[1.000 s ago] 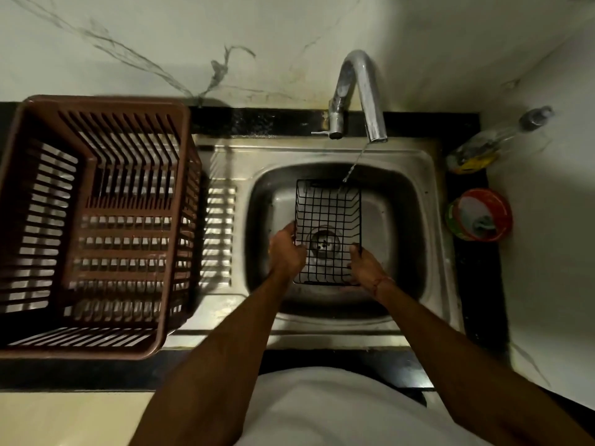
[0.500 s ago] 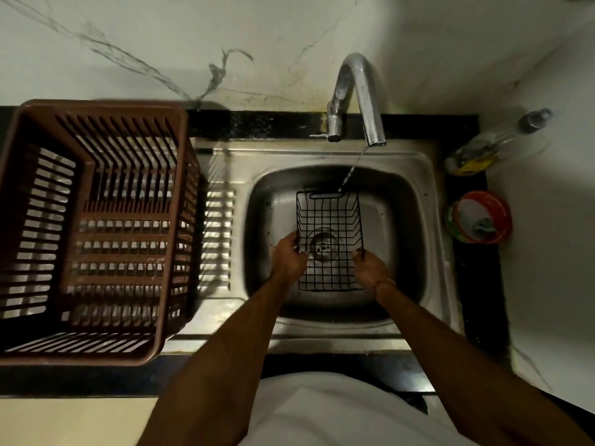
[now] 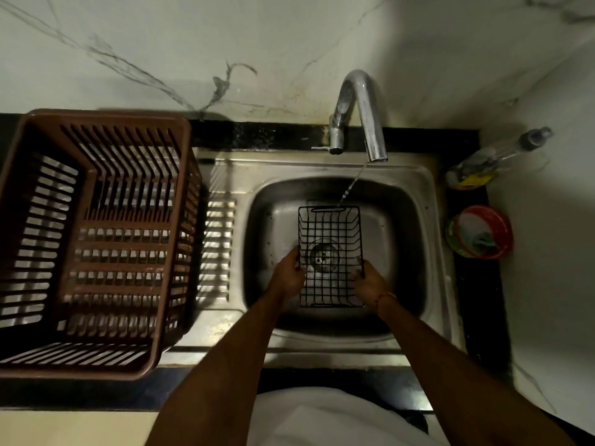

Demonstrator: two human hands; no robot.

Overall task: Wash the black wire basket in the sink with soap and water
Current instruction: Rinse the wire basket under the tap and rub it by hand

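Observation:
The black wire basket [image 3: 330, 233] is held over the drain inside the steel sink [image 3: 409, 252], long side pointing away from me. My left hand [image 3: 288, 275] grips its left rim and my right hand [image 3: 367, 280] grips its right rim. A thin stream of water falls from the chrome tap [image 3: 363, 114] and lands at the basket's far right corner.
A big brown slatted plastic crate [image 3: 93, 239] stands on the draining board at the left. On the black counter strip to the right lie a clear soap bottle [image 3: 495, 156] and a red tub [image 3: 481, 231] with a scrubber in it. Marble wall behind.
The basket and both hands keep the same hold; they sit slightly lower in the view as the camera has shifted. Water keeps running onto the far edge.

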